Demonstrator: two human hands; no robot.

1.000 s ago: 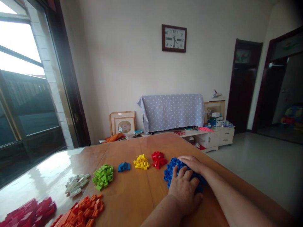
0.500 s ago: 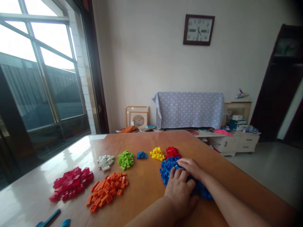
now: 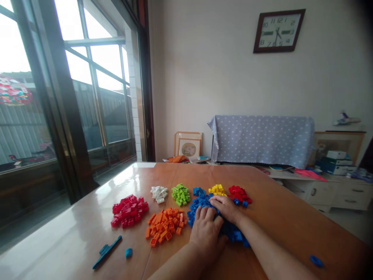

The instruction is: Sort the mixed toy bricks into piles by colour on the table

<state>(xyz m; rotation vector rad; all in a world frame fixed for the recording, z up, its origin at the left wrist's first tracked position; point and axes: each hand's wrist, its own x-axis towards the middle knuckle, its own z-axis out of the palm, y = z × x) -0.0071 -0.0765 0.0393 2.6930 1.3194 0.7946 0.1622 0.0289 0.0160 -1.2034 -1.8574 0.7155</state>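
Note:
A large heap of blue bricks [image 3: 201, 204] lies on the wooden table, partly covered by both hands. My left hand [image 3: 206, 231] rests on the near left part of the heap, fingers bent and somewhat spread. Beyond it, to the right, my right hand [image 3: 225, 207] lies over the top of the heap with its fingers extended. Both palms are hidden from view, and neither hand visibly grips a brick. Yellow bricks [image 3: 217, 189] and red bricks [image 3: 239, 193] sit just behind the right hand, with a few blue pieces at the red pile's near edge.
Left of the heap are orange bricks [image 3: 165, 226], lime green bricks [image 3: 181, 194], white bricks [image 3: 159, 193] and crimson bricks [image 3: 130, 211]. A teal strip [image 3: 107, 252] and a small teal piece [image 3: 128, 253] lie nearer. A blue ring [image 3: 316, 261] sits at right.
Both hands and the blue heap have shifted left across the table, closer to the orange and green piles. The heap now meets the small blue group. The camera view has turned left.

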